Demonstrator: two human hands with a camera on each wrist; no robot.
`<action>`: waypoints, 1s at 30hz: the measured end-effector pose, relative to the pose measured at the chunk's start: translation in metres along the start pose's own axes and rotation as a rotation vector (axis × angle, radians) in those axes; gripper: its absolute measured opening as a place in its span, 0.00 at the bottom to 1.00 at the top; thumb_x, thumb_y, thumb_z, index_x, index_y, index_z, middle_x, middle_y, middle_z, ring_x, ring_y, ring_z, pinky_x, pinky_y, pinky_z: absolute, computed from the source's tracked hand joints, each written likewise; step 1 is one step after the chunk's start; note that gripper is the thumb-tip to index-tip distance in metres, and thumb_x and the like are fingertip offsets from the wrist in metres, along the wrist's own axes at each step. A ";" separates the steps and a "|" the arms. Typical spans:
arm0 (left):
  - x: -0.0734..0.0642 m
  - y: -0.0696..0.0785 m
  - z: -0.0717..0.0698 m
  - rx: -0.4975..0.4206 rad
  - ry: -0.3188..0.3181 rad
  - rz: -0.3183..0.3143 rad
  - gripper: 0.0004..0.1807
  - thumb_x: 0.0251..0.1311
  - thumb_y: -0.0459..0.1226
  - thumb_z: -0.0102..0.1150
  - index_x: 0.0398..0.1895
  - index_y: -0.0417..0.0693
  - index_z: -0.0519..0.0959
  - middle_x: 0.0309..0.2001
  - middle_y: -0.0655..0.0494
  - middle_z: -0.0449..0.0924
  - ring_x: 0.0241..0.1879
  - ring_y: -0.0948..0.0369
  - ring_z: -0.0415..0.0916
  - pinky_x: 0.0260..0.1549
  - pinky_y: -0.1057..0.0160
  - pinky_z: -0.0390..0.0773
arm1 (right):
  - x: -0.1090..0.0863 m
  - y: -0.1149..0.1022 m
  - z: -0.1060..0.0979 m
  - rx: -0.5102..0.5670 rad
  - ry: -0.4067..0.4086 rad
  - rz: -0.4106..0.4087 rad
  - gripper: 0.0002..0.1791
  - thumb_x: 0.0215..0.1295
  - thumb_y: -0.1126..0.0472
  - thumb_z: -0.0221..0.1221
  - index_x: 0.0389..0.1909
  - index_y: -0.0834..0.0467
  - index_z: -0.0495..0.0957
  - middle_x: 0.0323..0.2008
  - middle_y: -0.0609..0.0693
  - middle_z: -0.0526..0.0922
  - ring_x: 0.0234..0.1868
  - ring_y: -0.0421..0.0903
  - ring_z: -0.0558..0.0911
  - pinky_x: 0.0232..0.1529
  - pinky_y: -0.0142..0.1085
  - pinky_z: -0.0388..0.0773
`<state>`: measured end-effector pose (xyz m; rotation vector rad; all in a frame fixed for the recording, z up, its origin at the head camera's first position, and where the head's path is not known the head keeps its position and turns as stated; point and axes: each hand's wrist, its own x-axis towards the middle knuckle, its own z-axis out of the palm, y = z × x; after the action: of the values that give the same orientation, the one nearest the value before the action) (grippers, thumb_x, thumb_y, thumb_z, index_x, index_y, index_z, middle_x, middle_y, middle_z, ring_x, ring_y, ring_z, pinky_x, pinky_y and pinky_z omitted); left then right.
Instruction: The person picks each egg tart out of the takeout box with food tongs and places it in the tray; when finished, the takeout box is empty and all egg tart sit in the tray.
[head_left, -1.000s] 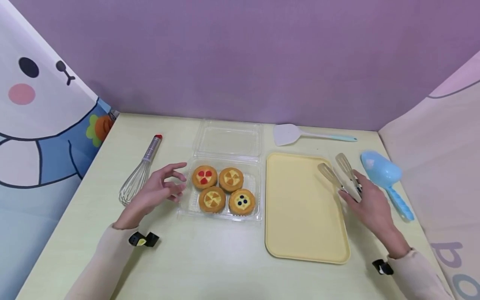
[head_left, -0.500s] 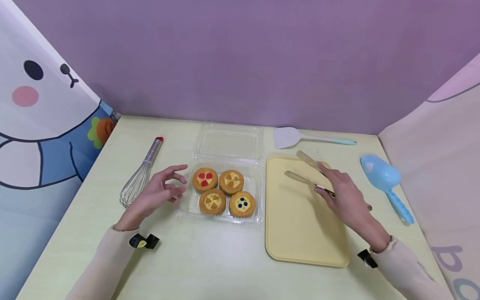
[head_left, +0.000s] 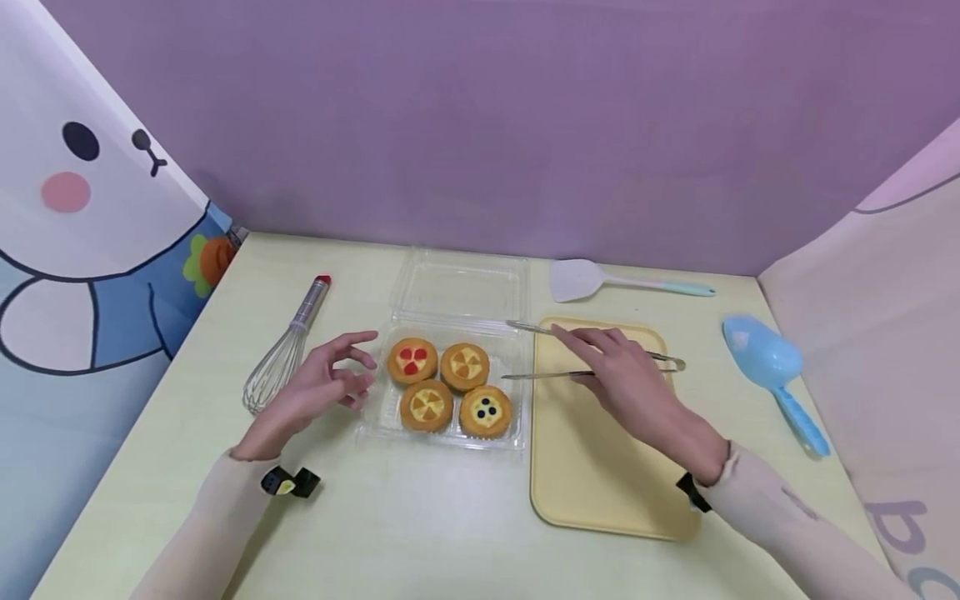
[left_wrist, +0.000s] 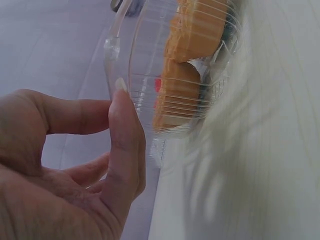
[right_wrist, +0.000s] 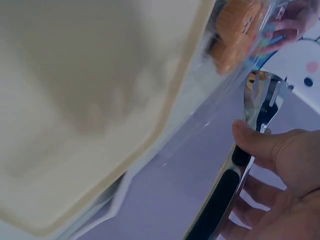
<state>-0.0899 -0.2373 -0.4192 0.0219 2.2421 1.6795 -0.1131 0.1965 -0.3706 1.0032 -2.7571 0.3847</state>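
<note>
My right hand (head_left: pixel 633 383) grips a pair of metal tongs (right_wrist: pixel 220 202) with black grips and slotted ends. They point left above the yellow tray (head_left: pixel 615 500), jaws apart with nothing between them, and their tips overlap the right side of a clear plastic container (head_left: pixel 390 417) in the head view. Several round tarts (head_left: pixel 426 406) with fruit-like toppings sit in that container, its lid (head_left: pixel 461 283) folded back. At the container's left side is my left hand (head_left: pixel 326 383), fingers loosely bent and holding nothing; in the left wrist view its fingertips (left_wrist: pixel 121 95) are right at the rim.
A whisk (head_left: pixel 288 346) lies left of my left hand. Behind the tray is a white spatula (head_left: pixel 577 279) with a mint handle. A blue scoop (head_left: pixel 765 354) lies at the right. A purple wall (head_left: pixel 480 125) rises along the table's back edge.
My right hand has carried the tongs left from the tray's right edge, across the tray to the container's right side, turning their tips leftward. The left hand has stayed in place.
</note>
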 end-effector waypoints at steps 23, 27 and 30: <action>0.002 0.002 0.001 0.019 0.015 -0.012 0.39 0.66 0.25 0.57 0.81 0.45 0.59 0.56 0.35 0.72 0.34 0.54 0.83 0.29 0.60 0.88 | 0.087 -0.054 0.005 -0.216 -0.236 -0.502 0.38 0.68 0.66 0.66 0.75 0.40 0.68 0.63 0.48 0.83 0.64 0.52 0.80 0.69 0.51 0.76; 0.001 0.004 0.000 0.017 0.015 -0.017 0.40 0.66 0.25 0.57 0.81 0.44 0.58 0.57 0.33 0.72 0.33 0.55 0.83 0.29 0.61 0.88 | 0.100 -0.061 0.009 -0.243 -0.295 -0.547 0.33 0.72 0.67 0.63 0.73 0.40 0.72 0.64 0.47 0.82 0.65 0.49 0.79 0.74 0.49 0.72; -0.001 0.004 0.001 0.010 0.011 -0.024 0.40 0.67 0.26 0.57 0.81 0.44 0.58 0.58 0.32 0.71 0.33 0.55 0.83 0.29 0.61 0.88 | 0.106 -0.065 0.011 -0.272 -0.320 -0.579 0.33 0.73 0.70 0.59 0.73 0.39 0.72 0.64 0.46 0.81 0.66 0.49 0.77 0.75 0.48 0.69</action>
<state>-0.0898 -0.2354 -0.4151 -0.0123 2.2502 1.6598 -0.1520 0.0807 -0.3424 1.8204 -2.4943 -0.2509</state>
